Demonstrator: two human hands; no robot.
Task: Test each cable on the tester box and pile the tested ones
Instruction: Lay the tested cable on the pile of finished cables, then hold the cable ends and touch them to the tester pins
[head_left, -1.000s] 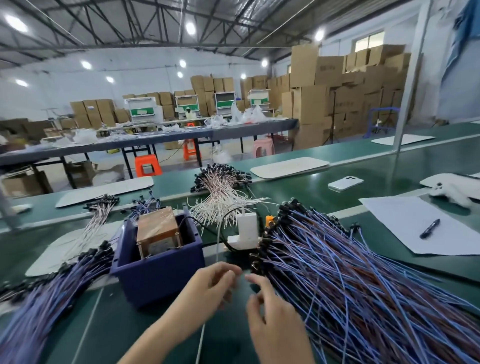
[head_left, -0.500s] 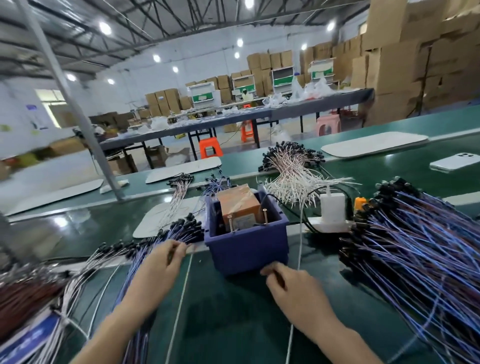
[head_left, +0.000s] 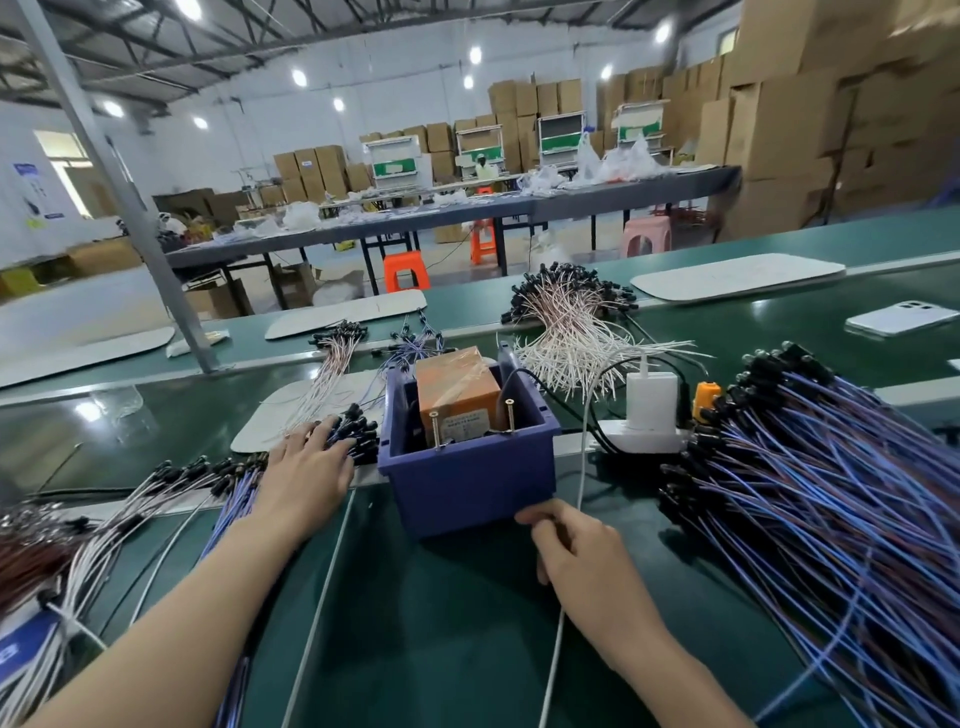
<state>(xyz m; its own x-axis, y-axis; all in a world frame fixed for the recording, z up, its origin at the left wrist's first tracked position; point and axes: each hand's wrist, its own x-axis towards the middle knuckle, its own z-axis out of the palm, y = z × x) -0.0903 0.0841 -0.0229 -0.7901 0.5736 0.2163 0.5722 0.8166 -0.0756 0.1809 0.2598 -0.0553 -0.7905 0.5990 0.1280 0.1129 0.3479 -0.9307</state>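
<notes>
Where the left fingers lie: the left hand (head_left: 306, 478) rests flat, fingers straight and spread, on the black plug ends of the left pile (head_left: 218, 483) of cables, just beside the blue box (head_left: 467, 467).
Right fingers: the right hand (head_left: 576, 551) sits at the box's near right corner, curled, thumb against forefinger. A thin white cord (head_left: 583, 457) runs under it, and I cannot tell whether they pinch it.
Risk, mixing: the right pile (head_left: 831, 493) has the same blue wire, so a cable dropped on the wrong side would probably pass for tested.
Risk, snagging: the cord leads up to the charger (head_left: 652, 397), so a tug could unseat it or drag the box.
Risk, contact: the two upright screws (head_left: 435, 428) look like the test points, and a glancing touch might misread.
Table: the table (head_left: 415, 623) is green and glossy, with a phone (head_left: 901, 317) far right and a pale bundle (head_left: 571, 322) behind the box.
Room: a warehouse with stacked cartons (head_left: 779, 130), a long grey bench (head_left: 467, 218), orange stools (head_left: 406, 270) and ceiling lamps.
</notes>
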